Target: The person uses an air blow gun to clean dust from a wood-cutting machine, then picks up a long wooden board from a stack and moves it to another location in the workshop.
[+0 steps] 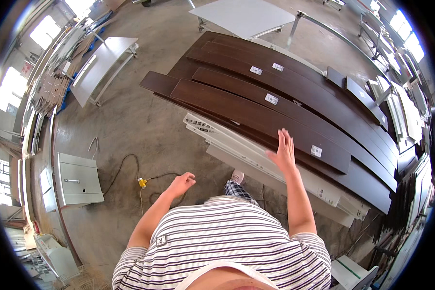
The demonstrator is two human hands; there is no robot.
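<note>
Boards, dark brown, lie stacked before us above pale boards. Our right hand, wide and empty, is at their near edge; our left hand curls, how tightly we cannot tell. We judge this a reach; gripping would call for closing round an edge.

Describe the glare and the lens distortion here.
Head view: windows on both sides glare white, their outside washed out; head view: the brown boards bow in a curve; head view: the corners fall to black.
</note>
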